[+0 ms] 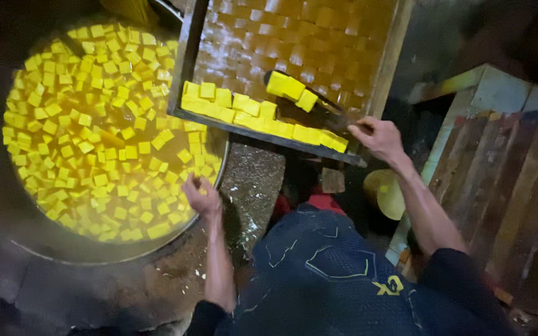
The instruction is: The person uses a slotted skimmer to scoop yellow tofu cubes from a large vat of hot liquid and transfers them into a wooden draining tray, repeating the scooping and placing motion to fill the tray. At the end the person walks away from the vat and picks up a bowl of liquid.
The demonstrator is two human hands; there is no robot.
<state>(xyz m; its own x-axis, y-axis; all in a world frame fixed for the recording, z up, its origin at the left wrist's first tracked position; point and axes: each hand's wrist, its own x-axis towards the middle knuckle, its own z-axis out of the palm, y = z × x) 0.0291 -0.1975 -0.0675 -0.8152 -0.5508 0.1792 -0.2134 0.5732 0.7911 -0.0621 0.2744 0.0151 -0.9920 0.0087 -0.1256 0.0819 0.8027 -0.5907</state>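
My right hand [379, 137] grips the handle of a dark ladle [319, 106] that carries a few yellow cubes [291, 89] above a wooden tray [294, 43]. A row of yellow cubes [250, 115] lies along the tray's near edge. My left hand [200, 196] hovers at the right rim of a big round pot [94, 130], fingers curled, next to the floating cubes; whether it holds one is unclear. The pot is full of yellow liquid with several floating yellow cubes.
The tray leans over the pot's upper right rim. A gritty stone ledge [253, 180] lies between pot and my dark patterned trousers [337, 274]. A yellow bowl-like thing [384, 193] sits low at right. Worn wooden planks [505, 186] stand on the right.
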